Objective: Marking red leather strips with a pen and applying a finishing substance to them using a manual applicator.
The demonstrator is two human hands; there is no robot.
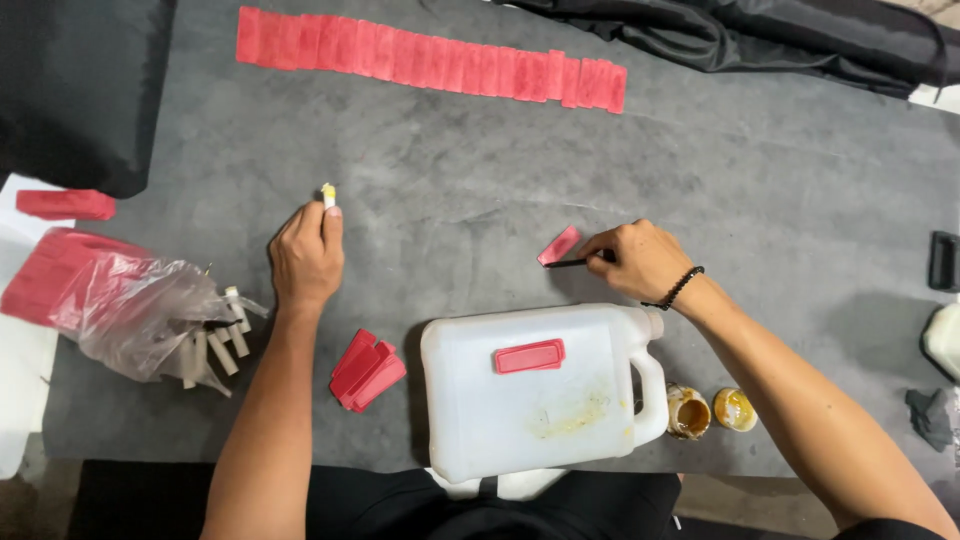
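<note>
My right hand (640,262) hides most of the thin dark tool (572,264). The plastic bag (135,310) blurs its contents. The frame's right edge cuts off a pale container (945,340) and a black object (943,260).

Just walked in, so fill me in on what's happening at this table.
A person works at a grey table. The left hand holds a small pale cylinder upright on the surface. The right hand holds a thin dark stick whose tip meets a single red tab. Nearby, a white jug lies on its side with a red piece on it, beside a stack of red tabs. A long row of red tabs runs along the far side.
</note>
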